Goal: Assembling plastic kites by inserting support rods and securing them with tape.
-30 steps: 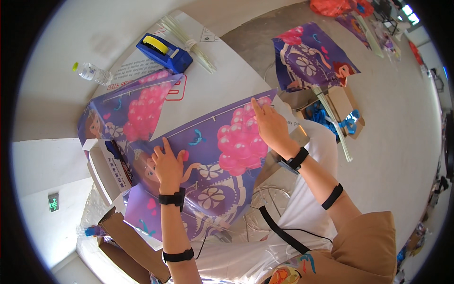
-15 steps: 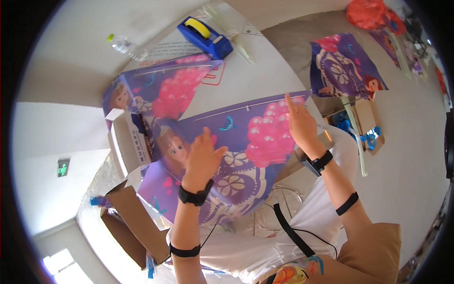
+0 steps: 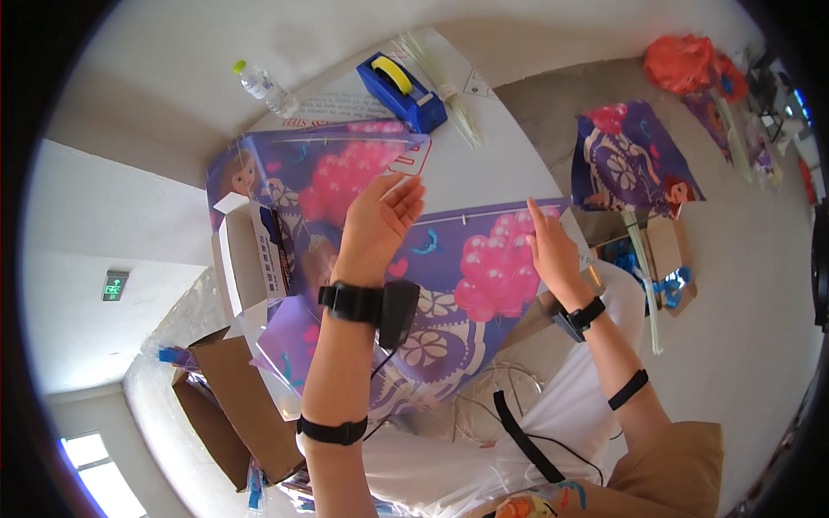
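Across the white board [image 3: 518, 168] and toward the lap spreads the purple sheet [image 3: 449, 285], a pale stick [image 3: 484, 214] along its far edge. There the right hand [image 3: 554, 255] points its index finger, the others bent. Over the sheet, the left hand [image 3: 378, 226] is loosely curled, fingers slightly parted; contact is unclear. Red and dark print marks the board, dark lettering the white box [image 3: 242, 259]; a green sign [image 3: 114, 286] hangs on the wall [image 3: 69, 224].

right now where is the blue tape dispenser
In the head view, the blue tape dispenser is at upper centre, right of the clear bottle, left of the pale stick bundle.
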A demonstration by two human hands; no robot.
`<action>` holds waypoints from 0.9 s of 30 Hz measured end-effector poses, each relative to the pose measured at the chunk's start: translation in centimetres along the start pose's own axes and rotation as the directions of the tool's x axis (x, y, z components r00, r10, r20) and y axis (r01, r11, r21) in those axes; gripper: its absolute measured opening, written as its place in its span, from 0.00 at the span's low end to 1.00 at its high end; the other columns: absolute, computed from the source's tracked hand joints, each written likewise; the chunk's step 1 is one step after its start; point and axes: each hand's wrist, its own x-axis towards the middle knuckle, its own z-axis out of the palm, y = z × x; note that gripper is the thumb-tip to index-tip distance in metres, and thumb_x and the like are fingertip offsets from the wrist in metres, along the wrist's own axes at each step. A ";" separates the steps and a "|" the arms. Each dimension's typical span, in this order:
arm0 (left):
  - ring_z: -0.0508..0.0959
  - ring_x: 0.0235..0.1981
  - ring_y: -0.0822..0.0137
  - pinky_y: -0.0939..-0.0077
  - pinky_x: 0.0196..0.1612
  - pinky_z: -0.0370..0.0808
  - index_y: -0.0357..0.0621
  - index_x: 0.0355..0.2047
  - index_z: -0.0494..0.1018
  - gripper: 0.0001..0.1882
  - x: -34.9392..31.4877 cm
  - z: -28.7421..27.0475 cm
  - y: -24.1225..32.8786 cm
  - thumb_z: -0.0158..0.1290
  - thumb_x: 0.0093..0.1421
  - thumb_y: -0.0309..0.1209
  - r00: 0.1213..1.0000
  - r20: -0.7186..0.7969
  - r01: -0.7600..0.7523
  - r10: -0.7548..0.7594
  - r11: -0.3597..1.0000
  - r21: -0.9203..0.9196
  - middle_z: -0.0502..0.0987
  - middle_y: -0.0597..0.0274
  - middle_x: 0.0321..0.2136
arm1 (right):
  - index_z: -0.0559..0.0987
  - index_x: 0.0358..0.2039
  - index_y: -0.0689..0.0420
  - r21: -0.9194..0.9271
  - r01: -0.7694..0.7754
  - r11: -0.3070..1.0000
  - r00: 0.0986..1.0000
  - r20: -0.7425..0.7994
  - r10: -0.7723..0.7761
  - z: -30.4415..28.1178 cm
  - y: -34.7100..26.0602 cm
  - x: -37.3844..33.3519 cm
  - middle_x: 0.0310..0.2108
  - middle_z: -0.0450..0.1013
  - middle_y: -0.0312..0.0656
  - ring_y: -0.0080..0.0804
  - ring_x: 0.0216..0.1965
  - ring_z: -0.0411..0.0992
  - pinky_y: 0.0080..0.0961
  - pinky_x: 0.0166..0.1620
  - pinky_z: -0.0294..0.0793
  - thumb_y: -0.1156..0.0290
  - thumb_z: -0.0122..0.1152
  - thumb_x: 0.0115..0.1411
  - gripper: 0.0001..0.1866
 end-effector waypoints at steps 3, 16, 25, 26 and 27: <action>0.79 0.36 0.63 0.74 0.41 0.78 0.33 0.37 0.71 0.08 3.3 -3.4 -0.1 0.50 0.60 0.26 0.986 -0.163 -0.024 0.020 0.999 -0.024 0.77 0.56 0.36 | 0.64 0.61 0.52 0.187 0.040 0.981 0.997 -0.076 -0.026 -1.9 -2.1 1.9 0.34 0.69 0.47 0.43 0.36 0.72 0.33 0.35 0.73 0.74 0.60 0.56 0.31; 0.74 0.49 0.54 0.66 0.52 0.74 0.30 0.46 0.65 0.13 9.7 -2.1 -2.9 0.45 0.61 0.24 0.998 -0.037 0.046 -0.050 0.993 -0.110 0.71 0.47 0.47 | 0.79 0.28 0.71 0.520 -0.123 0.845 0.980 0.199 0.020 2.3 -8.2 30.1 0.27 0.77 0.56 0.44 0.32 0.78 0.37 0.38 0.73 0.56 0.57 0.59 0.24; 0.69 0.54 0.61 0.66 0.56 0.66 0.34 0.57 0.61 0.22 14.6 -0.5 -1.6 0.43 0.63 0.27 0.986 0.162 -0.040 0.046 0.998 -0.041 0.69 0.55 0.53 | 0.81 0.32 0.61 0.772 -0.504 0.386 0.859 0.494 0.133 2.9 -10.2 31.2 0.33 0.78 0.41 0.31 0.39 0.72 0.28 0.44 0.68 0.63 0.63 0.55 0.13; 0.68 0.55 0.62 0.64 0.56 0.65 0.36 0.57 0.63 0.22 14.9 0.0 -1.7 0.44 0.64 0.30 0.983 0.169 -0.078 0.077 0.997 -0.003 0.70 0.58 0.54 | 0.81 0.34 0.61 0.819 -0.496 0.287 0.867 0.486 0.112 3.0 -10.0 31.4 0.33 0.78 0.40 0.31 0.42 0.70 0.30 0.47 0.67 0.64 0.64 0.55 0.13; 0.68 0.55 0.62 0.64 0.56 0.65 0.36 0.57 0.63 0.22 15.4 0.4 -1.6 0.44 0.64 0.30 0.981 0.176 -0.075 0.075 0.997 -0.007 0.70 0.58 0.54 | 0.81 0.36 0.62 0.838 -0.510 0.194 0.859 0.484 0.171 3.1 -10.2 31.9 0.35 0.78 0.42 0.31 0.46 0.69 0.32 0.51 0.64 0.63 0.65 0.54 0.15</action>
